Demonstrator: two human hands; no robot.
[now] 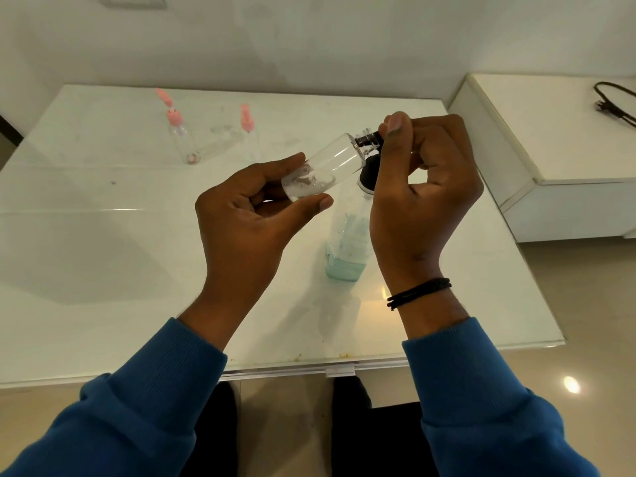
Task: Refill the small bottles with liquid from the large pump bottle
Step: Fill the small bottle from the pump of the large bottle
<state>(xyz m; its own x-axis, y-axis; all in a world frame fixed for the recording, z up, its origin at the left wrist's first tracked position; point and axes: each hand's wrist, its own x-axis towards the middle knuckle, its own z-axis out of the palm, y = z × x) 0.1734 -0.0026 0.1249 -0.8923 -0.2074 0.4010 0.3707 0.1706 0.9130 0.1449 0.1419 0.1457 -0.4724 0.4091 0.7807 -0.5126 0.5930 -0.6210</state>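
your left hand (247, 208) grips the base of a small clear bottle (323, 172), fingers and thumb curled round it, holding it tilted in the air with its open neck up against the black pump head (370, 146) of the large bottle (347, 235). a little foamy liquid sits at the small bottle's low end. your right hand (423, 187) is curled over the pump head, thumb pressed on top. the large bottle stands upright on the white table (103, 235), partly behind your right hand, with pale blue-green liquid in its bottom. far back and left of the large bottle, two more small bottles with pink pump tops (173, 115) (245, 118) stand well apart from your hands. right of the large bottle, off the table, a black cable (612, 101) lies on a white cabinet (557, 132).
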